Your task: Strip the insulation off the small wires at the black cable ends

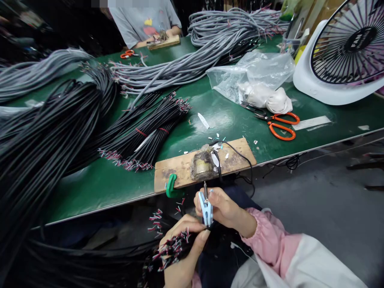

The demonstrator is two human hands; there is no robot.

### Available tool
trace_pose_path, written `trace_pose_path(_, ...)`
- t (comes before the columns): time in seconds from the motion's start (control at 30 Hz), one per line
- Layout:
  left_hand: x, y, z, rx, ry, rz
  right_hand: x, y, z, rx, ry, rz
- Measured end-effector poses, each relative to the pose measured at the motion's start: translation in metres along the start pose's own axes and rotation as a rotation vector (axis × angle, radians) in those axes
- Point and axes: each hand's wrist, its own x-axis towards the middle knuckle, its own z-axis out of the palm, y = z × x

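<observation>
My left hand (180, 250) grips a bundle of black cables (169, 252) with stripped red and white wire ends, held below the table's front edge. My right hand (220, 208) holds a light blue clip-like tool (206, 211) with a thin metal tip pointing up toward a wooden board (180, 170). The board is clamped to the table edge by a green clamp (171, 186) and carries a worn solder block (203, 165) with a black cord.
Large bundles of black cables (60, 132) and grey cables (186, 66) lie on the green table (228, 116). Orange scissors (280, 124), a plastic bag (255, 76) and a white fan (345, 52) sit at right. Another person (144, 20) works at the far side.
</observation>
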Motion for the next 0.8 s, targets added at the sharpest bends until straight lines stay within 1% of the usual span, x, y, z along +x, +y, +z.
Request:
trace_pose_path(0.1, 0.000, 0.000, -0.001, 0.004, -0.010, -0.001, -0.003, 0.006, -0.006, -0.022, -0.002, 0.036)
trace_pose_path(0.27, -0.003, -0.009, -0.004, -0.030, -0.050, 0.009, -0.017, 0.017, -0.024, -0.021, 0.136, 0.097)
trace_pose_path(0.4, -0.008, -0.014, -0.006, -0.033, -0.062, -0.002, -0.039, 0.013, -0.030, -0.155, 0.162, 0.046)
trace_pose_path(0.5, -0.015, -0.015, -0.006, -0.051, -0.086, -0.059, -0.053, 0.004, -0.026, -0.346, 0.138, 0.018)
trace_pose_path(0.57, -0.021, -0.015, -0.006, -0.051, -0.108, -0.086, -0.058, -0.001, -0.022, -0.471, 0.108, 0.010)
trace_pose_path(0.7, -0.030, -0.017, -0.007, 0.001, -0.155, -0.040, -0.061, -0.007, -0.015, -0.632, 0.025, -0.044)
trace_pose_path(0.8, -0.034, -0.021, -0.007, 0.030, -0.172, 0.010, -0.065, -0.010, -0.011, -0.736, -0.039, -0.154)
